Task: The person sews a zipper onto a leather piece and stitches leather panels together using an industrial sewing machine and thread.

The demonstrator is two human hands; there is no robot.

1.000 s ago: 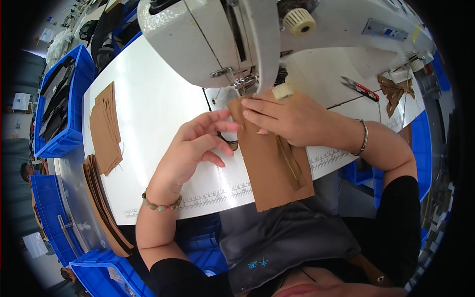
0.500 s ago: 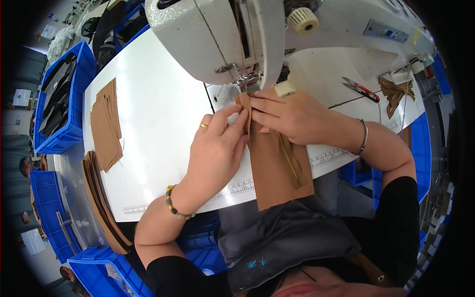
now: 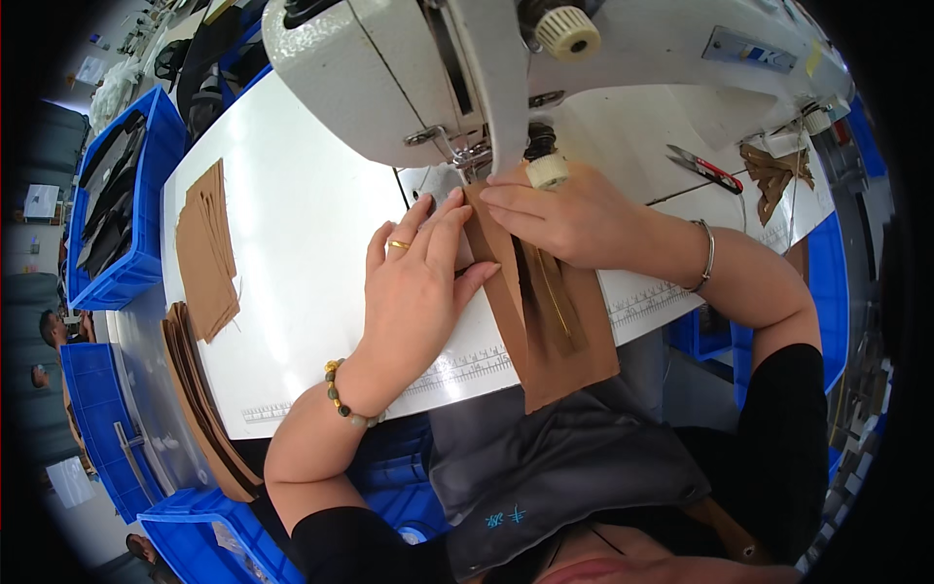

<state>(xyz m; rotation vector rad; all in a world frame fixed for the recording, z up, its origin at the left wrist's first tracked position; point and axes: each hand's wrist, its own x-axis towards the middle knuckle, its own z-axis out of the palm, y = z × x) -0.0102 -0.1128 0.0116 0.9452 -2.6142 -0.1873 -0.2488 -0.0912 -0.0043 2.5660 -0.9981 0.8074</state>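
A brown fabric piece (image 3: pixel 574 360) runs from under the sewing machine's presser foot (image 3: pixel 473 156) down over the table's front edge. Along it lies a darker strip with a thin golden line (image 3: pixel 553 297), like a zipper tape. My left hand (image 3: pixel 418 277) rests at the fabric's left edge, fingers stretched out and thumb on the cloth. Close to the presser foot, my right hand (image 3: pixel 579 219) has its fingers together on the fabric, gripping its folded edge. The right fingertips are partly hidden behind the machine's cream knob (image 3: pixel 547 172).
Brown cut pieces (image 3: pixel 204 253) lie stacked on the white table (image 3: pixel 302 243), with longer brown strips (image 3: pixel 199 404) at its left edge. Red-handled thread snips (image 3: pixel 705 168) and brown scraps (image 3: pixel 775 180) lie at right. A blue crate (image 3: pixel 146 224) holds dark pieces.
My left hand has let go of its pinch on the fabric and spread its fingers at the left edge. The fabric's left side has folded up, showing a dark gap beside the strip.
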